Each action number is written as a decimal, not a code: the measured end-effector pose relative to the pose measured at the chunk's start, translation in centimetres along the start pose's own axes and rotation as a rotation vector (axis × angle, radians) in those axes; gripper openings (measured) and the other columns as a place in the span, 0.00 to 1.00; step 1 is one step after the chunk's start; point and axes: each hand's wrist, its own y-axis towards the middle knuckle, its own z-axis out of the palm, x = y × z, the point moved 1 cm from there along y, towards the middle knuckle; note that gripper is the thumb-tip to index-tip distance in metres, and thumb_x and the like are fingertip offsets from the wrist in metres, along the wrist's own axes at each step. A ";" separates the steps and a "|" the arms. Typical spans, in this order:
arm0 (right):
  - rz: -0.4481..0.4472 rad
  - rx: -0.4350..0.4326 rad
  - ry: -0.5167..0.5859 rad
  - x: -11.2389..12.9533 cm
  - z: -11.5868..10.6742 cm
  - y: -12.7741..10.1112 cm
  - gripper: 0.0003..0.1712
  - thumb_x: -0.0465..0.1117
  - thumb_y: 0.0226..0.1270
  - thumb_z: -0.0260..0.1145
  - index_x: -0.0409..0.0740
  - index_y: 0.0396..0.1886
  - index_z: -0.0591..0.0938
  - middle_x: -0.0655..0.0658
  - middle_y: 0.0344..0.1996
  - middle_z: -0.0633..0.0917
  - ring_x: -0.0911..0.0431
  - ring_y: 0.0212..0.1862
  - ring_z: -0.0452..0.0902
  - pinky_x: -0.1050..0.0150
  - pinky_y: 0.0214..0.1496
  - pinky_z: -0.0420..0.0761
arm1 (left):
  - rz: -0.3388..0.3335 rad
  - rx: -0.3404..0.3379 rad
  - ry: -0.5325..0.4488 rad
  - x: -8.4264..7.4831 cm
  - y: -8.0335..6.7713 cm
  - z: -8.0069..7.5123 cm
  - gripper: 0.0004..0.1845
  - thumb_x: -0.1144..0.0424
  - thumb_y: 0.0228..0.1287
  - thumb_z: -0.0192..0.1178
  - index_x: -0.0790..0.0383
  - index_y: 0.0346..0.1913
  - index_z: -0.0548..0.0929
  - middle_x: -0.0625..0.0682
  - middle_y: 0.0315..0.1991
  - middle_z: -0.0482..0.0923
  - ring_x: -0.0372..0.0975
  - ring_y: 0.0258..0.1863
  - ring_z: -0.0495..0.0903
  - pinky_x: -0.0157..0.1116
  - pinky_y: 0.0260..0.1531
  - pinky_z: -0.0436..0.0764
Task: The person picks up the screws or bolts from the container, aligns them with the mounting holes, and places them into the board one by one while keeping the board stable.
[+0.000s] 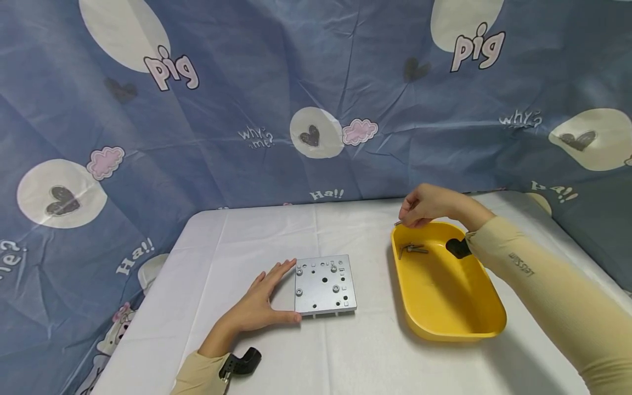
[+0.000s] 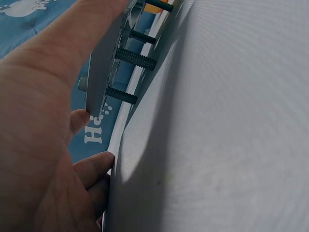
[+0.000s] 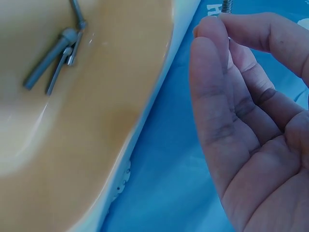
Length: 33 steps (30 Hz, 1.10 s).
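Metal plate (image 1: 325, 284): a grey square plate with holes, lying flat near the middle of the bench (image 1: 345, 356), a little toward the front edge. Several bolts (image 1: 334, 269) sit in its holes. The left wrist view shows their threaded shanks (image 2: 136, 59) sticking out below the plate, so it stands raised off the cloth on them.

Left hand (image 1: 259, 304): lies flat on the bench with fingers straight and together, against the plate's left edge, the thumb at its front-left corner. It holds nothing. I judge that it braces the plate so that it cannot slide or rock on the bolt ends.

Yellow tray (image 1: 444, 323): an oval tray on the right half of the bench, near the plate but apart from it, its long side running front to back. A few grey metal pieces (image 1: 412, 249), which look like hex keys or bolts, lie at its far end, and a dark patch beside them is too unclear to name. Likely the tray keeps loose parts from rolling away.

Right hand (image 1: 424, 206): hovers above the tray's far rim, its fingertips pinching a small screw (image 1: 398, 223). The right wrist view shows the threaded tip (image 3: 227, 6) above the fingertips (image 3: 210, 34). The pinch suits a piece this small.

Backdrop (image 1: 316, 99): a blue printed cloth hangs behind the bench's far edge.
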 end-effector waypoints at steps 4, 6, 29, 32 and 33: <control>-0.015 0.002 0.001 0.6 0.3 0.3 0.12 0.38 0.71 0.74 0.32 0.46 0.87 0.48 0.34 0.90 0.57 0.37 0.85 0.63 0.48 0.92 | 0.007 0.002 0.006 0.0 0.0 0.0 0.66 0.40 0.48 0.85 0.43 0.87 0.57 0.61 0.87 0.55 0.61 0.87 0.49 0.67 0.85 0.41; -0.019 0.001 0.002 0.9 0.5 0.4 0.12 0.38 0.71 0.74 0.32 0.46 0.87 0.47 0.36 0.91 0.57 0.37 0.86 0.62 0.49 0.92 | 0.009 0.001 0.009 0.0 0.0 0.0 0.66 0.40 0.48 0.85 0.43 0.87 0.57 0.61 0.87 0.55 0.62 0.87 0.49 0.68 0.85 0.41; -0.055 0.005 0.013 3.6 2.1 2.3 0.12 0.37 0.69 0.74 0.33 0.46 0.88 0.48 0.33 0.91 0.58 0.36 0.86 0.63 0.48 0.92 | 0.006 0.007 0.011 -0.1 0.0 -0.3 0.66 0.41 0.48 0.85 0.45 0.87 0.57 0.62 0.87 0.55 0.62 0.87 0.49 0.68 0.84 0.40; -0.062 0.004 0.017 4.1 2.3 2.7 0.11 0.37 0.69 0.74 0.33 0.45 0.88 0.48 0.33 0.91 0.58 0.36 0.87 0.64 0.49 0.92 | 0.003 0.008 0.013 -0.1 0.1 -0.3 0.66 0.40 0.48 0.85 0.45 0.87 0.57 0.62 0.87 0.55 0.62 0.87 0.49 0.68 0.85 0.40; -0.065 0.004 0.017 4.2 2.4 2.8 0.11 0.37 0.69 0.74 0.34 0.45 0.88 0.48 0.32 0.91 0.57 0.36 0.87 0.63 0.49 0.92 | 0.003 0.008 0.014 -0.1 0.1 -0.3 0.66 0.40 0.48 0.85 0.44 0.87 0.57 0.62 0.87 0.55 0.62 0.87 0.49 0.68 0.85 0.40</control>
